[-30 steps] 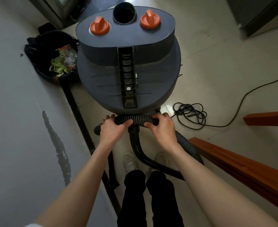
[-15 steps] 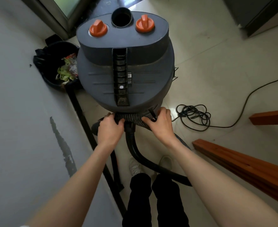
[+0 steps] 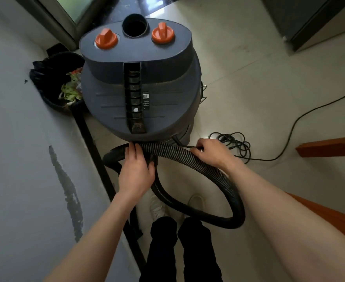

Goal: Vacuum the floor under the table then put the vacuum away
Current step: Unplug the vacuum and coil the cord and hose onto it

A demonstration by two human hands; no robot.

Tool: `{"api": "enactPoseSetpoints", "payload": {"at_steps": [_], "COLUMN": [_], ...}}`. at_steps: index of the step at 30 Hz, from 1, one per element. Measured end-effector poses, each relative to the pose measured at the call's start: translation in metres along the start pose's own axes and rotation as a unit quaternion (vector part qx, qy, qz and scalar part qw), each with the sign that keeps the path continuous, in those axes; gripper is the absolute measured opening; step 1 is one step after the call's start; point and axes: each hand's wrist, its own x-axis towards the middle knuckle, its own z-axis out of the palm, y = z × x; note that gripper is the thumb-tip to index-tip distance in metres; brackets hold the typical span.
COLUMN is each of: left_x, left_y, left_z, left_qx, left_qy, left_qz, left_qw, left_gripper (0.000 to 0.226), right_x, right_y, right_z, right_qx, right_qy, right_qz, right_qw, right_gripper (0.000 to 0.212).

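On floor: 1 vacuum (image 3: pixel 139 84) | 2 orange knobs (image 3: pixel 106 38) | 1 hose (image 3: pixel 187 157)

The vacuum (image 3: pixel 139 86) just beyond the fingertips is dark grey, with two orange knobs (image 3: pixel 106 39) on its far edge and a small white barcode label by its black centre channel. Under the fingers (image 3: pixel 134 151) of the left hand (image 3: pixel 136 174) the hose (image 3: pixel 179 154) is black with fine pale ribbing. Past the right hand (image 3: pixel 212 152) a black cord (image 3: pixel 234 145) coils on cream floor tiles (image 3: pixel 249 68). Left of the fingers, a black bin (image 3: pixel 51 84) shows green and white scraps, against a pale grey wall (image 3: pixel 14 139) with a dark streak. The trousers (image 3: pixel 179 251) are black, the shoes white.
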Motion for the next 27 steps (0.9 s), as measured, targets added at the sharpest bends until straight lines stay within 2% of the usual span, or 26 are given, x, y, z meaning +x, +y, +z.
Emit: {"api": "enactPoseSetpoints", "payload": {"at_steps": [2,4,7,8,10,11,12,14,16,17,18,21,22,24,27], "left_x": [0.001,-0.004,-0.020,-0.027,-0.033,-0.032,-0.028,-0.019,-0.015,-0.016,-0.017,-0.020,-0.021,-0.020,-0.013], "left_y": [0.003,0.010,0.034,0.046,0.076,0.090,0.104,0.123,0.128,0.128,0.126,0.124,0.122,0.120,0.116], "left_z": [-0.001,-0.004,-0.010,-0.012,-0.021,-0.027,-0.034,-0.048,-0.060,-0.064,-0.066,-0.067,-0.066,-0.067,-0.073], "left_qx": [0.012,-0.004,-0.081,-0.118,-0.234,-0.318,-0.411,-0.583,-0.695,-0.722,-0.740,-0.785,-0.796,-0.803,-0.796], "left_qy": [-0.008,-0.008,0.032,0.013,-0.093,-0.149,-0.193,-0.247,-0.251,-0.246,-0.232,-0.179,-0.167,-0.148,-0.117], "left_qz": [-0.003,-0.030,-0.017,-0.001,-0.036,-0.074,-0.114,-0.201,-0.288,-0.323,-0.350,-0.387,-0.388,-0.381,-0.368], "left_qw": [1.000,1.000,0.996,0.993,0.967,0.933,0.883,0.747,0.609,0.561,0.526,0.449,0.435,0.434,0.467], "left_gripper": [0.070,0.064,0.032,0.028,0.037,0.039,0.040,0.033,0.027,0.025,0.025,0.018,0.016,0.013,0.018], "right_x": [-0.010,-0.021,-0.038,-0.045,-0.060,-0.067,-0.073,-0.085,-0.094,-0.098,-0.102,-0.109,-0.108,-0.106,-0.101], "right_y": [0.020,0.029,0.013,0.002,-0.020,-0.029,-0.036,-0.045,-0.045,-0.041,-0.037,-0.017,-0.011,0.000,0.010], "right_z": [-0.005,-0.012,-0.031,-0.039,-0.048,-0.050,-0.050,-0.049,-0.050,-0.052,-0.054,-0.060,-0.063,-0.073,-0.087], "right_qx": [-0.043,-0.029,0.112,0.178,0.257,0.274,0.284,0.315,0.353,0.355,0.340,0.174,0.126,0.085,0.049], "right_qy": [-0.004,-0.008,0.038,0.049,0.050,0.045,0.042,0.053,0.074,0.073,0.059,-0.011,-0.019,-0.009,0.032], "right_qz": [0.028,0.055,0.077,0.078,0.068,0.059,0.052,0.052,0.063,0.067,0.064,0.042,0.040,0.046,0.051], "right_qw": [0.999,0.998,0.990,0.980,0.963,0.959,0.956,0.946,0.931,0.930,0.936,0.984,0.991,0.995,0.997], "right_gripper": [0.023,0.014,0.011,0.010,0.016,0.018,0.017,0.010,0.012,0.012,0.012,0.002,0.005,0.012,0.017]}}
